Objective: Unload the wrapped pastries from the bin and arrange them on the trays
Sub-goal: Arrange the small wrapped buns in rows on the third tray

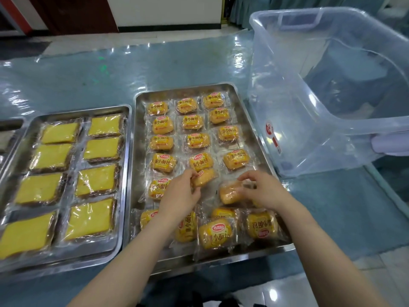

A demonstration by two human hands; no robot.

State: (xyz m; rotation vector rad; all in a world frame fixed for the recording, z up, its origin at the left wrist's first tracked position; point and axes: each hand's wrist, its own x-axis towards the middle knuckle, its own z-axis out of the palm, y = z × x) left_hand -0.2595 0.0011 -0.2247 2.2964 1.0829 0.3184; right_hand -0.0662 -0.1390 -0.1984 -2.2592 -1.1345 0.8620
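A steel tray (263,160) in the middle holds several small wrapped buns with yellow labels, set in three columns, and a loose cluster lies at its near end. My left hand (180,193) pinches one wrapped bun (204,177) in the middle column, lifted slightly off the tray. My right hand (264,189) grips another wrapped bun (230,192) in the right column, label side down. The clear plastic bin (298,134) stands to the right of the tray and looks empty.
A second steel tray (126,196) to the left carries two columns of flat yellow wrapped cakes (97,182). The edge of a third tray (11,122) shows at the far left. A shiny plastic sheet (88,69) covers the blue table.
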